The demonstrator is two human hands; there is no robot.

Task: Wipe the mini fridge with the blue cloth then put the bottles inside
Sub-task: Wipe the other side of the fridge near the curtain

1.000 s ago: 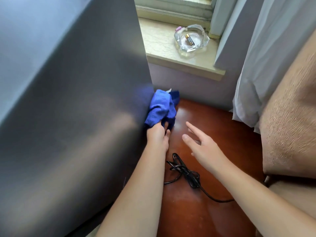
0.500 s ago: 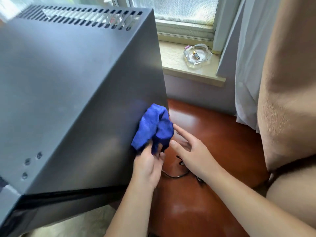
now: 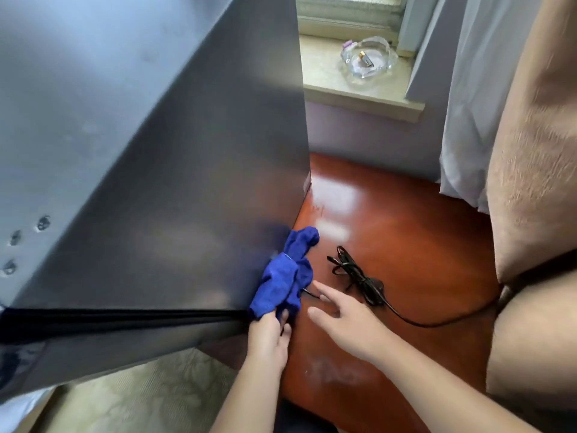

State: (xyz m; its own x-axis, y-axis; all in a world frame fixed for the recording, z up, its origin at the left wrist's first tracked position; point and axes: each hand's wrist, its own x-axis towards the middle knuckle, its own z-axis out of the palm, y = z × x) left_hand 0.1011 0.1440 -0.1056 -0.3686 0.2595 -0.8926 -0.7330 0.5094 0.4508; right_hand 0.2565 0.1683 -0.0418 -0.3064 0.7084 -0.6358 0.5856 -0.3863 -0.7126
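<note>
The left hand (image 3: 268,335) is gripping the bunched cloth (image 3: 285,275) and pressing it against the fridge (image 3: 187,189) side, low near the front corner. The right hand (image 3: 346,323) is hovering open and empty over the table (image 3: 406,245), beside a cord (image 3: 359,279). Wiping is under way; the next move likely calls for covering the remaining panel. No bottles are showing.

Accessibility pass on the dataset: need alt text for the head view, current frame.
A person's left hand presses a bunched blue cloth against the lower right side panel of a grey mini fridge, while the open right hand hovers beside it. A coiled black power cord lies on the red-brown wooden table, and a glass ashtray sits on the windowsill.
</note>
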